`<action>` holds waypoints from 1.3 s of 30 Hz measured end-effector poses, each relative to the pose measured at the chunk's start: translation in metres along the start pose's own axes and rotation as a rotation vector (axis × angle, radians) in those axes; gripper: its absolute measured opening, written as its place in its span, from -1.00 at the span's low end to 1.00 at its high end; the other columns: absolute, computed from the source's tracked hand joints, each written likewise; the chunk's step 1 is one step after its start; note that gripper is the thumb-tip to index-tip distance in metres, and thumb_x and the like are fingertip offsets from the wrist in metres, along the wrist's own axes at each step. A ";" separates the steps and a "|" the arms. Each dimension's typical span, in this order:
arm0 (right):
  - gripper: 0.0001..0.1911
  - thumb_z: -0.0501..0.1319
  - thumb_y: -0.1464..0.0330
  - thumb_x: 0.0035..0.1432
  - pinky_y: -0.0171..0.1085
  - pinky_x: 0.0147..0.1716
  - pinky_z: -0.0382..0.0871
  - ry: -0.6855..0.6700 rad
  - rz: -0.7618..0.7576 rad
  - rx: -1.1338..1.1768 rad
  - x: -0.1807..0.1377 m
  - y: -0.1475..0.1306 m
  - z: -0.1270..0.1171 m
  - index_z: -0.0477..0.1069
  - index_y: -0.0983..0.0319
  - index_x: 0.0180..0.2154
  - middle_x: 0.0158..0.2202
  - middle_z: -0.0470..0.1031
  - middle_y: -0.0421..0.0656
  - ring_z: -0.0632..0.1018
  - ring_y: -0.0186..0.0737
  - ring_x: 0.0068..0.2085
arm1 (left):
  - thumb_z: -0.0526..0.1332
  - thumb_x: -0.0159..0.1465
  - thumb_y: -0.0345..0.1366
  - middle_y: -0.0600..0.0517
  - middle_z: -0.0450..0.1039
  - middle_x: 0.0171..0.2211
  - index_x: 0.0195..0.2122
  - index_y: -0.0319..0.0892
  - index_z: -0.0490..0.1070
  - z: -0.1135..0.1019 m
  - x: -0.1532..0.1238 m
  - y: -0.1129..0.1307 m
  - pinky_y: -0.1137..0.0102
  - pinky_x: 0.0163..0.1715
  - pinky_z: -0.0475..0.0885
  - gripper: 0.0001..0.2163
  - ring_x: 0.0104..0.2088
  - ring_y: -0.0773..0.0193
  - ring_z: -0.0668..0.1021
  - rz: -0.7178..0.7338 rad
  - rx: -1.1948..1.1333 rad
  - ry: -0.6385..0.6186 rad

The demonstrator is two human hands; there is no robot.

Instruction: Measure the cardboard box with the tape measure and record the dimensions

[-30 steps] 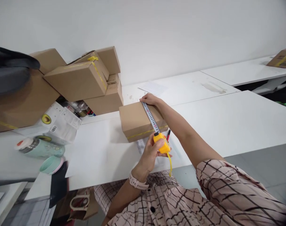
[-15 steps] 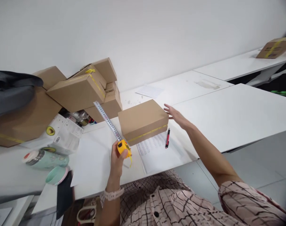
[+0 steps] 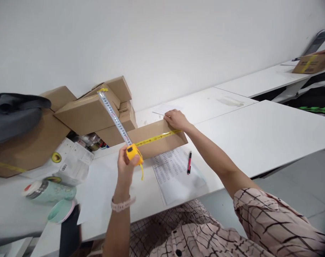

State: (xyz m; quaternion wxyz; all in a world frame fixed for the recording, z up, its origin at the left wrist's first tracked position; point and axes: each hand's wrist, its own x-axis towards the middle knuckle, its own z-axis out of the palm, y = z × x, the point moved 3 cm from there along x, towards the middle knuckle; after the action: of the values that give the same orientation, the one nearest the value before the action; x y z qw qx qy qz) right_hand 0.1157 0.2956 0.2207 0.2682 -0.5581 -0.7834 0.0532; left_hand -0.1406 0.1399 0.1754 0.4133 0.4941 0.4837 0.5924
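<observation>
My left hand (image 3: 125, 165) is closed around a yellow tape measure (image 3: 133, 153). Its silver blade (image 3: 114, 117) sticks out up and to the left, and a yellow strap hangs from the case. Right of it, a cardboard box (image 3: 157, 142) is tilted so that the side with yellow printed tape faces me. My right hand (image 3: 175, 120) grips the box at its upper right edge, fingers curled over it. A printed sheet (image 3: 170, 171) lies in front of the box, with a red and black pen (image 3: 189, 162) on its right part.
Stacked cardboard boxes (image 3: 84, 114) stand at the back left against the wall. Nearer are a white carton (image 3: 74, 160), a mint bottle (image 3: 55, 191) and a mint cup (image 3: 61, 211). Another cardboard box (image 3: 312, 63) sits at the far right. Papers (image 3: 165, 108) lie behind the held box.
My right hand has moved left from beside the box and taken hold of its edge. The box has tipped, bringing its taped side into view. The tape measure has shifted slightly up and left.
</observation>
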 end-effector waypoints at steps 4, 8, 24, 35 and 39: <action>-0.52 -0.12 0.26 0.47 -0.10 -0.03 0.22 -0.007 0.051 -0.001 0.020 -0.014 0.016 0.57 0.23 -0.17 -0.09 0.65 0.07 0.58 0.06 -0.08 | 0.51 -0.01 -0.04 -0.01 0.48 -0.11 0.01 0.01 0.34 0.044 -0.051 -0.033 0.34 -0.43 0.58 -0.41 -0.32 0.20 0.57 -0.139 -0.127 -0.199; -0.31 -0.26 0.12 0.49 -0.03 0.03 0.19 0.014 0.076 0.003 0.025 -0.020 0.023 0.59 0.23 -0.23 -0.15 0.67 0.09 0.60 0.10 -0.08 | 0.51 0.02 -0.01 0.00 0.44 -0.16 0.03 -0.01 0.33 0.080 -0.086 -0.067 0.33 -0.44 0.58 -0.40 -0.34 0.24 0.54 -0.302 -0.230 -0.284; -0.42 0.06 -0.12 0.29 0.00 0.04 0.16 0.071 0.105 0.080 0.031 -0.016 0.030 0.55 0.22 -0.32 -0.25 0.64 0.04 0.57 0.08 -0.12 | 0.52 0.05 -0.07 -0.03 0.44 -0.11 0.06 -0.03 0.32 0.101 -0.096 -0.097 0.35 -0.33 0.55 -0.40 -0.27 0.25 0.49 -0.347 -0.236 -0.284; -0.36 0.01 -0.15 0.32 -0.04 0.02 0.15 0.083 0.094 0.034 0.033 -0.013 0.033 0.55 0.24 -0.29 -0.26 0.62 0.01 0.54 0.00 -0.14 | 0.49 0.08 -0.15 -0.08 0.46 -0.01 0.13 -0.05 0.24 0.101 -0.095 -0.107 0.33 -0.28 0.53 -0.36 -0.21 0.21 0.52 -0.346 -0.153 -0.284; -0.29 -0.13 -0.11 0.41 -0.04 0.01 0.15 0.143 0.101 -0.007 0.030 -0.016 0.032 0.56 0.27 -0.26 -0.26 0.61 0.04 0.52 0.00 -0.13 | 0.48 0.10 -0.13 -0.12 0.43 0.11 0.21 -0.05 0.16 0.089 -0.111 -0.110 0.29 -0.11 0.52 -0.28 -0.09 0.16 0.56 -0.303 -0.226 -0.289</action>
State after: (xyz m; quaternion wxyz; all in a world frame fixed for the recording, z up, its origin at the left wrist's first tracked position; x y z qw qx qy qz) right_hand 0.0796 0.3235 0.2102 0.3186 -0.6000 -0.7334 0.0238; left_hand -0.0330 0.0679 0.0505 0.6151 0.4462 0.4187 0.4972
